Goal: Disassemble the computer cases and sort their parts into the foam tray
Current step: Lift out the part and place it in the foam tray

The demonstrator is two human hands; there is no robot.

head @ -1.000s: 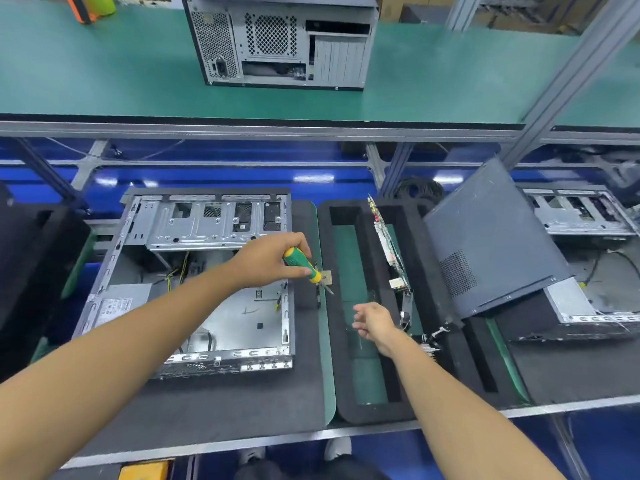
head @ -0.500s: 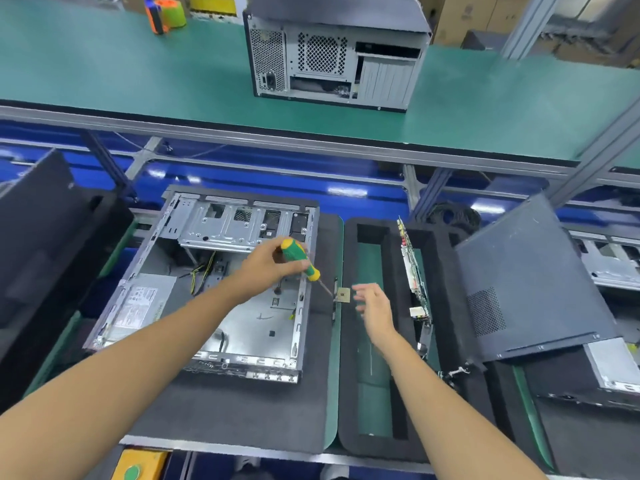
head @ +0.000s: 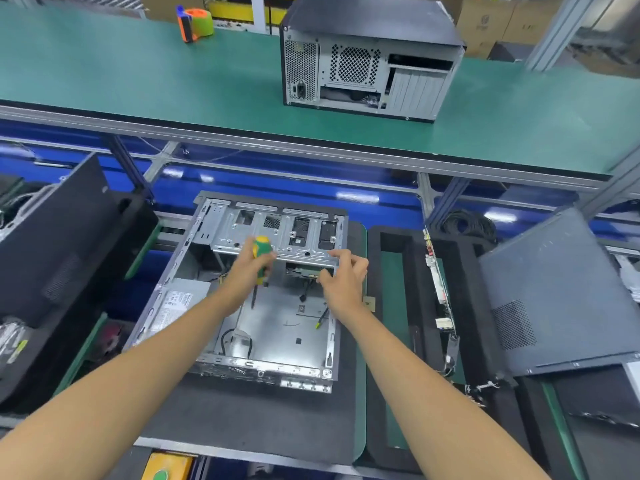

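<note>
Head: left hand (head: 246,271) grips screwdriver (head: 260,258) over case (head: 277,327).

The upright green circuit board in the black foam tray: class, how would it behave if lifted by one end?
The upright green circuit board is thin and long, so probably light and slightly flexible. Its exposed components suggest fragility. Standing on edge in the black foam tray, it might tip once freed.

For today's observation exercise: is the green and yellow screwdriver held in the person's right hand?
No: the left hand grips the screwdriver over the open computer case, while the right hand holds no tool.
</note>
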